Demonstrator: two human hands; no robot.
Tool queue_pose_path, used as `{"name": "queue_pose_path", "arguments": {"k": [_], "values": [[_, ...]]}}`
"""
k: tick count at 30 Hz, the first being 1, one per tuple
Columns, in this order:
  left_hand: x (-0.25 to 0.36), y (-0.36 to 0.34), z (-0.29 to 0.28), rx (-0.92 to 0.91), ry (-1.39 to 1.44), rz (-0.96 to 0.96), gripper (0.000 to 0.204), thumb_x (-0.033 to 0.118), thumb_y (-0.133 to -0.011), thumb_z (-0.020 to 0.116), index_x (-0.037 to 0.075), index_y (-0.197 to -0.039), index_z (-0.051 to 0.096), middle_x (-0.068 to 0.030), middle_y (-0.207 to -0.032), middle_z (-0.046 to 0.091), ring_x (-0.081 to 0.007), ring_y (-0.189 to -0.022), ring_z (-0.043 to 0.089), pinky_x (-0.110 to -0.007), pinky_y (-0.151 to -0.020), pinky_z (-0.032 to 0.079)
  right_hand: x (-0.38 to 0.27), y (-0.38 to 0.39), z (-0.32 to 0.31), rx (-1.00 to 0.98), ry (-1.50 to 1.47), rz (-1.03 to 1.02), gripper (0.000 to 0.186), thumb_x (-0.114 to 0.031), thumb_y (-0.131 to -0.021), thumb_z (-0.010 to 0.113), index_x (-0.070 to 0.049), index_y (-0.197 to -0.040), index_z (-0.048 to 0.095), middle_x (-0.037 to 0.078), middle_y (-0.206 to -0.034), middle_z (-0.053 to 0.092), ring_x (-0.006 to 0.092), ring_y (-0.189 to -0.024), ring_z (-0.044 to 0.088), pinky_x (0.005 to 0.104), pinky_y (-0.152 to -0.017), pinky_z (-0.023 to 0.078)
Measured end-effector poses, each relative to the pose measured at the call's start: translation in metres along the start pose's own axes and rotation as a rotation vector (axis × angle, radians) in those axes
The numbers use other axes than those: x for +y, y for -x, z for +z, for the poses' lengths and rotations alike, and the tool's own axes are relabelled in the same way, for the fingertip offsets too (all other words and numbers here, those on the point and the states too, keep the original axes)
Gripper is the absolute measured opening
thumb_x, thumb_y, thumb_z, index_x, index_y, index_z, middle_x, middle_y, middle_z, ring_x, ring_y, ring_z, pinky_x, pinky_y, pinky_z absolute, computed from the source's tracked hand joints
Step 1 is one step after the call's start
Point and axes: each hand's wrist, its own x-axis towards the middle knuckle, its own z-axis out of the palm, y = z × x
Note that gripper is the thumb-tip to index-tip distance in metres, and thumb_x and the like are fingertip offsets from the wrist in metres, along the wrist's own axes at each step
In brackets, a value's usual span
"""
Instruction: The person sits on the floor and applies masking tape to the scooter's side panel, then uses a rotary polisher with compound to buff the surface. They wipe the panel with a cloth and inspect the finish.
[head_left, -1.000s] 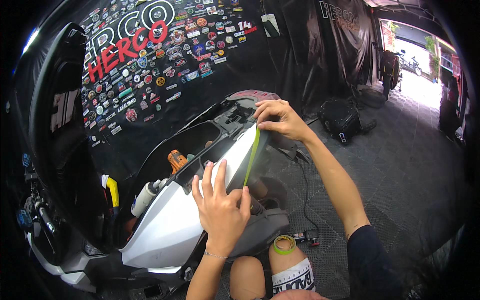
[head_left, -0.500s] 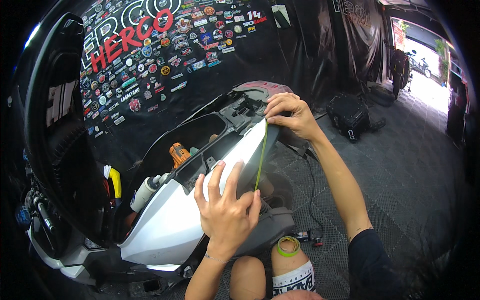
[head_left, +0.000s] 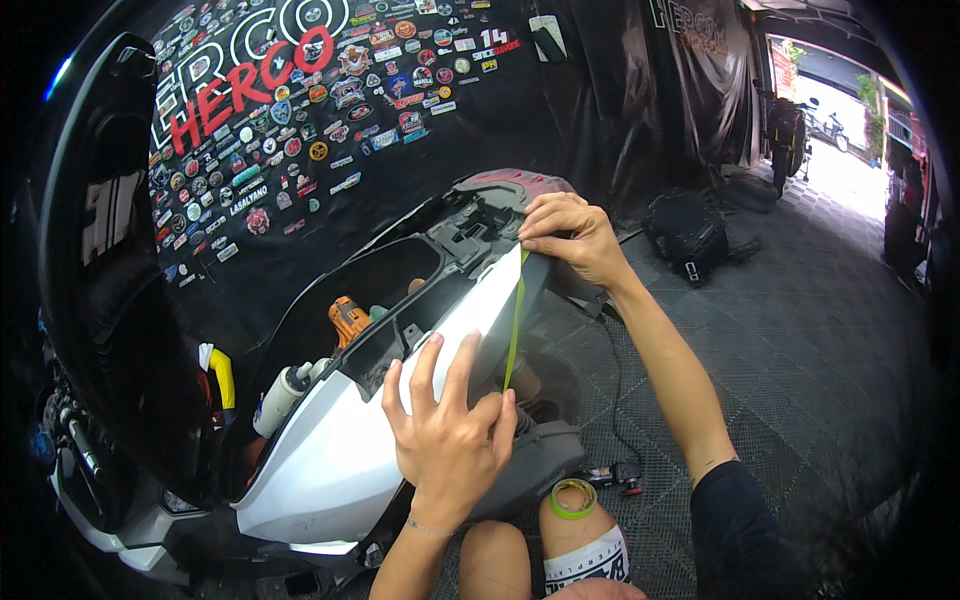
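Note:
A thin green tape strip [head_left: 517,310] runs taut along the right edge of the white scooter panel [head_left: 310,465]. My right hand [head_left: 572,240] pinches its upper end at the panel's rear tip. Lower down, my left hand [head_left: 448,432] grips the strip between thumb and forefinger, its other fingers spread over the white panel. A roll of green tape [head_left: 571,512] rests on my right knee. Behind the panel is the open seat compartment, holding an orange tool [head_left: 348,318] and a white bottle [head_left: 278,398].
The raised seat [head_left: 105,250] stands on the left. A corded power tool [head_left: 615,479] lies on the tiled floor [head_left: 760,370] by my knee. A black box [head_left: 685,235] sits behind my right arm. A sticker-covered wall [head_left: 330,110] backs the scooter, with parked motorcycles toward the doorway.
My left hand has shifted slightly down with the tape still pinched. My right hand stays at the rear tip with only small finger adjustments. The camera view has moved slightly.

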Motion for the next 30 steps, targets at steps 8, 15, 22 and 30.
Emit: {"name": "queue_pose_path", "arguments": {"k": [8, 15, 22, 30], "values": [[-0.001, 0.001, 0.002, 0.016, -0.030, 0.013, 0.020, 0.026, -0.082, 0.076, 0.016, -0.065, 0.074, -0.0029, -0.139, 0.063, -0.0301, -0.138, 0.047, -0.055, -0.117, 0.027, -0.003, 0.000, 0.003, 0.015, 0.001, 0.000, 0.010, -0.011, -0.077, 0.085, -0.010, -0.086, 0.081, -0.001, -0.091, 0.078, 0.0159, -0.105, 0.067, 0.0346, -0.102, 0.040], [0.001, 0.000, 0.002, 0.022, -0.033, 0.013, 0.019, 0.026, -0.082, 0.077, 0.017, -0.066, 0.074, -0.0025, -0.139, 0.063, -0.0300, -0.138, 0.047, -0.055, -0.117, 0.027, -0.004, -0.002, -0.002, 0.000, 0.021, -0.010, 0.008, -0.010, -0.077, 0.084, -0.010, -0.084, 0.081, -0.001, -0.090, 0.077, 0.0158, -0.102, 0.067, 0.0342, -0.099, 0.040], [0.001, 0.001, 0.001, 0.004, -0.016, -0.009, 0.012, 0.023, -0.079, 0.080, 0.017, -0.069, 0.078, -0.0025, -0.141, 0.064, -0.0316, -0.140, 0.045, -0.055, -0.119, 0.024, -0.004, -0.001, 0.001, 0.001, 0.022, 0.007, 0.008, -0.012, -0.078, 0.083, -0.011, -0.086, 0.080, -0.002, -0.091, 0.075, 0.0142, -0.101, 0.067, 0.0332, -0.098, 0.037], [0.001, 0.001, 0.002, 0.010, -0.025, 0.000, 0.013, 0.023, -0.079, 0.080, 0.017, -0.068, 0.078, -0.0020, -0.142, 0.064, -0.0313, -0.140, 0.045, -0.055, -0.120, 0.023, -0.013, 0.001, 0.008, 0.041, 0.120, 0.049, 0.008, -0.013, -0.083, 0.077, -0.012, -0.090, 0.080, -0.002, -0.091, 0.074, 0.0144, -0.099, 0.067, 0.0349, -0.102, 0.034]]}}
